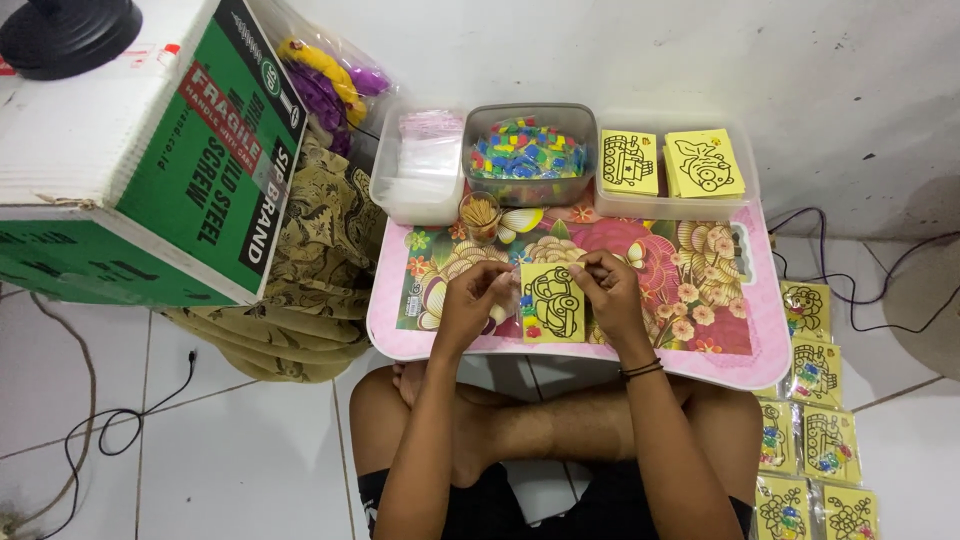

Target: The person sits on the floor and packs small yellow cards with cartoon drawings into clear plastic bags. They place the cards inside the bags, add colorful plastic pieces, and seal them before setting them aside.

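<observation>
The left hand (pixel 472 296) and the right hand (pixel 606 290) both pinch a yellow square card with a black car outline (pixel 552 302), which lies between them on the pink flowered lap table (pixel 700 355). Beyond the left hand stands a small clear cup of sticks (pixel 480 213).

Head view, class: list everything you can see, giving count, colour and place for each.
Yellow car-outline card: one, held at table front.
Pink floral lap table: one, over crossed legs.
Clear tub of coloured pieces: one, table back.
Clear tub of plastic bags: one, back left.
Clear tray of yellow cards: one, back right.
Bagged yellow cards: several, floor right.
Green-and-white cardboard box: one, left.
Left hand, right hand: gripping card.
</observation>
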